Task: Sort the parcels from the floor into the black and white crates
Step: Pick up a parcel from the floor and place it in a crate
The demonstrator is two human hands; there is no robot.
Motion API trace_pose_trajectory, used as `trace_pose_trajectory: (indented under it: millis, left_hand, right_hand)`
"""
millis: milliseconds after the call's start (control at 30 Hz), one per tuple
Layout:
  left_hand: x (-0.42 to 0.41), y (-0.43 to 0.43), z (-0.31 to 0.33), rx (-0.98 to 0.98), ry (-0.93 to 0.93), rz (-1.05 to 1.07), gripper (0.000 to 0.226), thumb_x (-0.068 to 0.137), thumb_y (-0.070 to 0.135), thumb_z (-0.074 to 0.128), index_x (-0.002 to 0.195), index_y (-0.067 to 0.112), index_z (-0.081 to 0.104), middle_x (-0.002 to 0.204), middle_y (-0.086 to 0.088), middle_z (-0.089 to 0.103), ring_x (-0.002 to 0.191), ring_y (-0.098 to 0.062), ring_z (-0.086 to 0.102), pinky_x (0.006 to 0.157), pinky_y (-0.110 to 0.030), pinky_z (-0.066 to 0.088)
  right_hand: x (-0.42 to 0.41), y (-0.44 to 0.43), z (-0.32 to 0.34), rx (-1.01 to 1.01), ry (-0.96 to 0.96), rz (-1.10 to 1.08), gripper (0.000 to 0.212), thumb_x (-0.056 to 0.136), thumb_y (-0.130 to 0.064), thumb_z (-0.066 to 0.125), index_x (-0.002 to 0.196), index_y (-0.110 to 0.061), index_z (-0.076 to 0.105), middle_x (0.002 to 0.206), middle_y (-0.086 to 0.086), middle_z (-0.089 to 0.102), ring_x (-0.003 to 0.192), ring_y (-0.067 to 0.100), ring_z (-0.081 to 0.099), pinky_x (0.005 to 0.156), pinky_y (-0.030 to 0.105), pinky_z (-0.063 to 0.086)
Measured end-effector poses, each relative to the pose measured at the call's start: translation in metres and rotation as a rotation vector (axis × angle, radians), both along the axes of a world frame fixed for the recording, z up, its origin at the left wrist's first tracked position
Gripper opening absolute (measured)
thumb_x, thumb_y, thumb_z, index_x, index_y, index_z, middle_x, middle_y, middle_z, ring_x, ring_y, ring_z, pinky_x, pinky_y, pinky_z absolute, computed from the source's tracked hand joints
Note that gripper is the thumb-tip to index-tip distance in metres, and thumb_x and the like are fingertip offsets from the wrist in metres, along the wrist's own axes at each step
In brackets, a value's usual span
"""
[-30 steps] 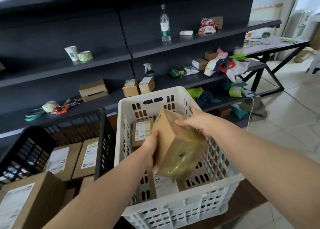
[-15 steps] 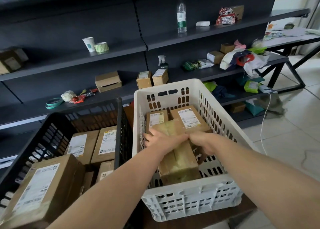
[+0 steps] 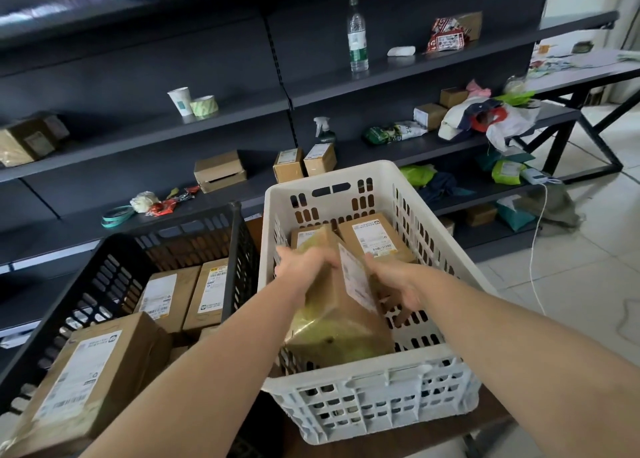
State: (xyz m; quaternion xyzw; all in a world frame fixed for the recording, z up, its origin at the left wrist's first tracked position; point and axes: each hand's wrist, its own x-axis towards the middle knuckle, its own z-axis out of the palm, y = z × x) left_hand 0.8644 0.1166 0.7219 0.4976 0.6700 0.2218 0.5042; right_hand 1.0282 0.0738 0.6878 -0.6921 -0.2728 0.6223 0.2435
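Note:
A white crate (image 3: 346,177) stands in front of me, with a black crate (image 3: 104,249) touching it on the left. Both my hands are inside the white crate on a brown taped parcel (image 3: 339,322), which leans tilted with its label side facing right. My left hand (image 3: 304,263) grips its upper left edge. My right hand (image 3: 394,279) presses against the label side, fingers spread downward. Two labelled parcels (image 3: 377,239) lie at the white crate's far end. Several labelled parcels fill the black crate, the biggest (image 3: 86,371) at its near left.
Dark shelving runs behind the crates, holding a water bottle (image 3: 356,35), a paper cup (image 3: 181,101), small boxes (image 3: 220,172) and bags. A black-framed table (image 3: 588,69) stands at the right. A white cable (image 3: 535,249) hangs onto the tiled floor to the right.
The parcel went from above the white crate down into it, then turned so that its label faces right. Both hands stayed on it.

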Motion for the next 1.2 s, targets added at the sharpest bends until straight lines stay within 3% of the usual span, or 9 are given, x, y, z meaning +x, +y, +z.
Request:
trace_pose_trajectory:
  millis: [133, 233, 300, 533, 767, 900, 1000, 1100, 1200]
  left_hand:
    - [-0.004, -0.011, 0.009, -0.081, -0.281, -0.045, 0.087, 0.056, 0.031, 0.071, 0.138, 0.019, 0.043, 0.114, -0.016, 0.064, 0.103, -0.035, 0.060, 0.090, -0.046, 0.051]
    - [0.008, -0.014, 0.009, -0.141, -0.438, -0.076, 0.052, 0.071, 0.029, 0.062, 0.122, 0.018, 0.061, 0.112, -0.014, 0.070, 0.103, -0.034, 0.064, 0.095, -0.048, 0.049]
    - [0.021, -0.016, 0.008, -0.184, -0.495, -0.044, 0.041, 0.079, 0.024, 0.055, 0.118, 0.015, 0.064, 0.115, -0.015, 0.071, 0.102, -0.034, 0.066, 0.095, -0.050, 0.049]
    - [0.060, -0.020, -0.008, -0.323, -0.218, -0.235, 0.031, 0.091, -0.006, 0.042, 0.113, 0.007, 0.060, 0.114, -0.017, 0.067, 0.108, -0.038, 0.063, 0.096, -0.060, 0.049]
    - [0.062, -0.004, 0.017, -0.175, -0.074, -0.169, 0.007, 0.097, 0.000, 0.047, 0.097, 0.006, 0.050, 0.136, -0.018, 0.050, 0.109, -0.037, 0.062, 0.068, -0.049, 0.062]
    - [0.051, -0.001, 0.023, -0.135, -0.110, -0.146, 0.022, 0.095, 0.001, 0.050, 0.081, 0.017, 0.046, 0.101, -0.005, 0.055, 0.089, -0.024, 0.061, 0.058, -0.042, 0.061]
    - [0.031, -0.002, 0.033, -0.017, -0.153, -0.044, 0.014, 0.101, 0.007, 0.045, 0.099, 0.016, 0.056, 0.097, 0.000, 0.063, 0.078, -0.015, 0.061, 0.052, -0.028, 0.052]
    - [-0.005, 0.000, 0.046, 0.144, -0.119, -0.030, 0.033, 0.097, 0.005, 0.048, 0.129, 0.004, 0.058, 0.123, -0.014, 0.066, 0.106, -0.029, 0.068, 0.054, -0.026, 0.053]
    - [-0.059, -0.002, 0.057, 0.192, 0.026, 0.024, 0.026, 0.093, 0.007, 0.057, 0.118, 0.011, 0.066, 0.113, -0.012, 0.068, 0.101, -0.029, 0.068, 0.067, -0.034, 0.061]
  right_hand:
    - [0.014, 0.006, 0.013, 0.095, 0.119, -0.143, 0.068, 0.097, -0.064, 0.026, 0.127, -0.014, 0.059, 0.110, 0.011, 0.072, 0.102, 0.030, 0.066, 0.085, 0.049, 0.052]
    - [0.024, 0.010, 0.040, 0.189, -0.208, -0.061, 0.067, 0.098, -0.060, 0.032, 0.139, -0.010, 0.050, 0.131, 0.013, 0.061, 0.120, 0.032, 0.057, 0.105, 0.046, 0.043]
    - [0.033, 0.006, 0.059, 0.241, -0.442, 0.049, 0.058, 0.099, -0.049, 0.044, 0.140, -0.008, 0.048, 0.134, 0.013, 0.058, 0.117, 0.031, 0.057, 0.099, 0.040, 0.046]
    - [0.041, -0.017, 0.085, 0.102, -0.974, 0.558, 0.034, 0.094, -0.018, 0.061, 0.124, -0.003, 0.060, 0.116, 0.013, 0.065, 0.102, 0.027, 0.067, 0.086, 0.034, 0.056]
    - [0.027, -0.008, 0.063, 0.104, -0.728, 0.346, 0.048, 0.095, -0.016, 0.059, 0.140, -0.008, 0.045, 0.122, 0.014, 0.065, 0.099, 0.022, 0.068, 0.087, 0.034, 0.058]
    - [0.010, 0.003, 0.054, 0.101, -0.626, 0.286, 0.055, 0.098, -0.023, 0.051, 0.149, -0.013, 0.035, 0.124, 0.010, 0.065, 0.105, 0.022, 0.066, 0.095, 0.040, 0.054]
    - [-0.012, 0.012, 0.052, 0.210, -0.761, 0.345, 0.035, 0.097, -0.026, 0.052, 0.129, -0.011, 0.056, 0.114, 0.008, 0.068, 0.101, 0.021, 0.065, 0.092, 0.039, 0.054]
    - [-0.043, 0.022, 0.053, 0.424, -0.851, 0.312, 0.016, 0.095, -0.027, 0.053, 0.098, -0.016, 0.065, 0.097, 0.006, 0.068, 0.088, 0.021, 0.063, 0.083, 0.037, 0.054]
    - [-0.089, 0.029, 0.063, 0.548, -0.852, 0.326, 0.023, 0.095, -0.038, 0.055, 0.089, -0.018, 0.065, 0.089, 0.004, 0.067, 0.080, 0.021, 0.063, 0.072, 0.035, 0.052]
